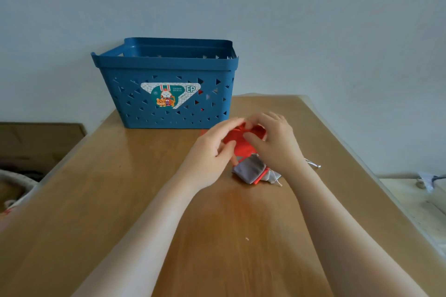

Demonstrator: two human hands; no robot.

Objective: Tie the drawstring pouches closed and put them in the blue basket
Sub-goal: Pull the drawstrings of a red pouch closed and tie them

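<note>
A red drawstring pouch (241,146) is held just above the wooden table, in front of the blue basket (166,103). My left hand (214,149) pinches its left side and my right hand (272,142) pinches its gathered top, fingers curled over the cord. Below the hands lies a small pile of pouches: a grey pouch (248,170) on top, with red and white cloth showing under it. Red shows through the holes of the basket's front wall at the right. Most of the held pouch's mouth is hidden by my fingers.
The wooden table (169,200) runs from the basket toward me. A white cord end (313,164) lies right of the pile. A brown cardboard box (36,147) stands left of the table, a pale surface (415,200) to its right. The wall is close behind the basket.
</note>
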